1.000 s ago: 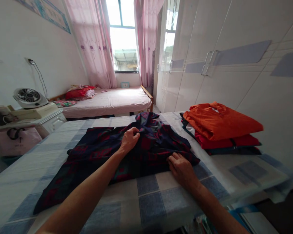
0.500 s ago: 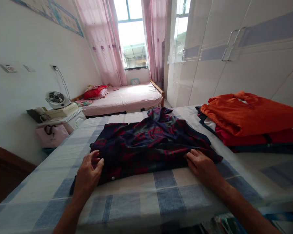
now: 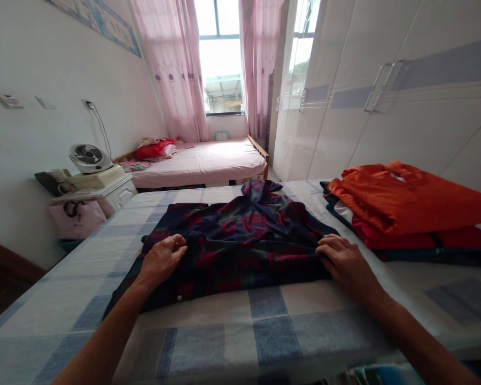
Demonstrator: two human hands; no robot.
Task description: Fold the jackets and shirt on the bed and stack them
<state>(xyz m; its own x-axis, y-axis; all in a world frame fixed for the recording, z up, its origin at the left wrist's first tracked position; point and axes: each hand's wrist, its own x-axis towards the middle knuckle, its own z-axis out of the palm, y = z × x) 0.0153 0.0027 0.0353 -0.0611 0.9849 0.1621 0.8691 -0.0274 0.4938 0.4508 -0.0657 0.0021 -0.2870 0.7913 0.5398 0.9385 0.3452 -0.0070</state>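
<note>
A dark navy, red and green plaid shirt lies spread on the checked bedcover, its collar at the far side and a white button on the near edge. My left hand rests over the shirt's left part, fingertips and thumb closed on the cloth. At the right side of the garment, my right hand has its fingers bent and closed on the shirt's edge. The fingertips of that hand are partly hidden in the dark fabric.
A stack of folded clothes, an orange garment on top, lies to the right. White wardrobe doors stand behind it. At the left are a small fan and a pink bag. A pink-covered bed is below the window.
My left hand has moved inward and up over the shirt, with its fingers closing. My right hand has shifted slightly right along the shirt's edge. The camera view has shifted a little.
</note>
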